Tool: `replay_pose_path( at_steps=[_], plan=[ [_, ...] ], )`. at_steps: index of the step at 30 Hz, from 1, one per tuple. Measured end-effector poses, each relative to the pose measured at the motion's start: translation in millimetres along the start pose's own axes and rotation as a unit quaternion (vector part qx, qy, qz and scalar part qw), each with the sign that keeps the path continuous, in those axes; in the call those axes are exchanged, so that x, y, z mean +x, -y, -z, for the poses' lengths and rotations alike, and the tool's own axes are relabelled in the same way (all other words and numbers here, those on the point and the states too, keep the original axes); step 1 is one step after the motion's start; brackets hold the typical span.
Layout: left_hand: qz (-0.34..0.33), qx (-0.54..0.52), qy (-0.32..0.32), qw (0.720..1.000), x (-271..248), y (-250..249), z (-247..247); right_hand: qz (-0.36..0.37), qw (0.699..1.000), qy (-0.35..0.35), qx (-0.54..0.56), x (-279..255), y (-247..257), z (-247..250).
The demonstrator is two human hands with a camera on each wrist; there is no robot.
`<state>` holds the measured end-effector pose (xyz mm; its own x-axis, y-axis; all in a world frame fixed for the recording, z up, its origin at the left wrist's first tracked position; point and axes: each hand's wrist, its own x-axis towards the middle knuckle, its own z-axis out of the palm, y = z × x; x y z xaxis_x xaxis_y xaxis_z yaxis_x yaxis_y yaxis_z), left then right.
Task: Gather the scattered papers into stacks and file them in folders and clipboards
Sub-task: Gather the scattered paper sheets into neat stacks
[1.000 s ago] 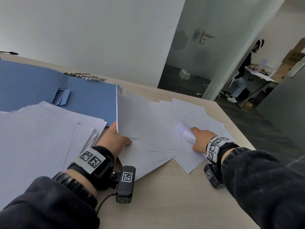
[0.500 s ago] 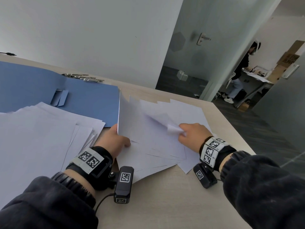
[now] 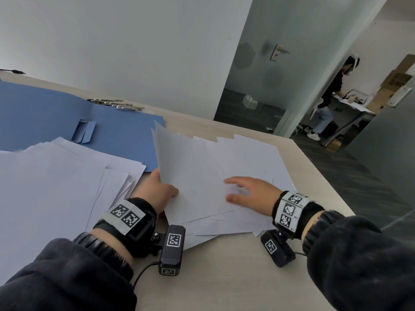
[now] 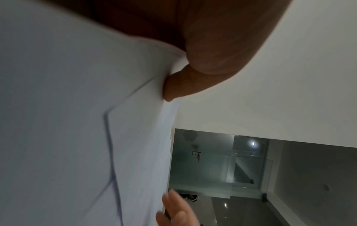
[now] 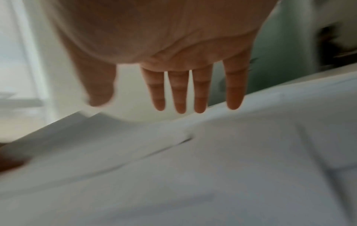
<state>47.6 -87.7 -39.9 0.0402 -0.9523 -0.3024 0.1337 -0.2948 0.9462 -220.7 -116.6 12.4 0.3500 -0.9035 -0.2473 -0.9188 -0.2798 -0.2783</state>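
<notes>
Papers: fanned white sheets [image 3: 215, 176] lie overlapping on the right part of the wooden table [image 3: 235, 277], their corners pointing several ways; the left edge of the pile is lifted off the surface.
Left hand: left hand [image 3: 160, 191] pinches that raised left edge, thumb on top and fingers hidden behind the sheets; its wrist view shows a fingertip pressed against the paper.
Right hand: right hand [image 3: 249, 193] hovers just above the middle of the pile, fingers [image 5: 234, 91] straight and spread, holding nothing.
Step in hand: judged as squaring this loose fan into one stack.
How to do it well: keep the left pinch firm as a hinge, lay the right palm flat and sweep stray corners inward toward it, then tap the edges on the table until flush; light pressure should avoid creasing the top sheet.
Risk: the lowest sheets near the table's front edge may be left behind or slide off.
Second pile: larger stack [image 3: 45, 187] lies well to the left, partly over the folder.
Folder: open blue folder [image 3: 121, 135] lies flat behind both piles, touching the lifted edge's far corner or just beside it; I cannot tell which.
</notes>
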Motion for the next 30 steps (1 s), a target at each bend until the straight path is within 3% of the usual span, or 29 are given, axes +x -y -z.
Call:
replay_pose_path(
  at_steps=[4, 8, 12, 17, 22, 28, 30],
  plan=[
    [-0.001, -0.013, 0.0, 1.0, 1.3, 1.7, -0.2, -0.22, 0.966, -0.097, 0.092, 7.9, -50.7, 14.9],
    [-0.013, -0.02, -0.002, 1.0, 0.1, 0.1, -0.9, -0.344, 0.875, -0.15, 0.305, 5.9, -77.9, 19.3],
    [-0.018, -0.02, -0.016, 0.999, -2.3, -1.6, -1.1, -0.354, 0.845, -0.16, 0.368, 5.5, -85.3, 19.9],
    [-0.014, -0.024, -0.038, 0.999, -2.2, -1.0, 1.8, -0.35, 0.872, -0.163, 0.3, 10.5, -91.8, 13.9],
    [-0.014, -0.036, -0.042, 0.998, -3.7, -2.9, 0.4, -0.334, 0.874, -0.158, 0.316, 15.5, -94.8, 16.2],
    [-0.006, -0.05, -0.044, 0.998, -7.2, -6.9, 0.0, -0.337, 0.839, -0.173, 0.391, 27.8, -114.4, 14.1],
    [-0.004, -0.05, -0.046, 0.998, -8.1, -8.0, -0.9, -0.343, 0.814, -0.156, 0.442, 30.5, -129.4, 9.9]
  ],
)
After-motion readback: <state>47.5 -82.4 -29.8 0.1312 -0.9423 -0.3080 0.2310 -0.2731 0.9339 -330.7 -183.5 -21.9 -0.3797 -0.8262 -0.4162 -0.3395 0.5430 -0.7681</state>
